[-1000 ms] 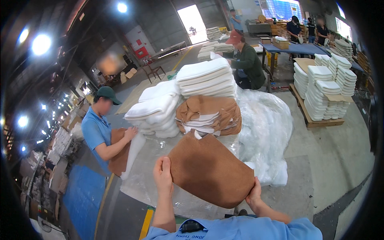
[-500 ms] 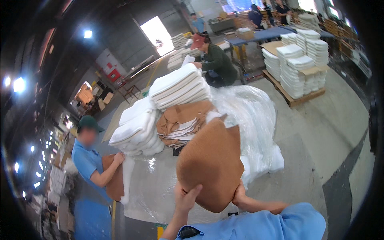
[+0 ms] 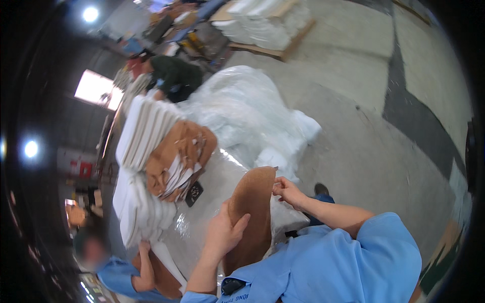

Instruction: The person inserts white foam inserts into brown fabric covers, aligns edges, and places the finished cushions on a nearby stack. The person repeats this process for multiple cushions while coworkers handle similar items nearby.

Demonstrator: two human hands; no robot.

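Note:
My left hand is closed round the left edge of a brown felt-like sheet, its thumb lying on the near face. The sheet stands upright in front of my blue shirt, curved at the top. At its upper right edge, my right hand has its fingers pinched together, with part of the grip hard to make out. Beyond lies a pile of brown cut pieces with white layers showing between them. A flat black object rests beside that pile.
Folded white stacks stand at the left of the plastic-covered surface. A large plastic-wrapped white bundle lies beyond. One co-worker in blue holds a brown piece at lower left; another bends at the far side. A loaded pallet stands behind.
My view has swung right and tilted, shifting the stacks leftward. The brown sheet has turned narrower to me, and my right hand has moved from its lower edge to its upper right edge.

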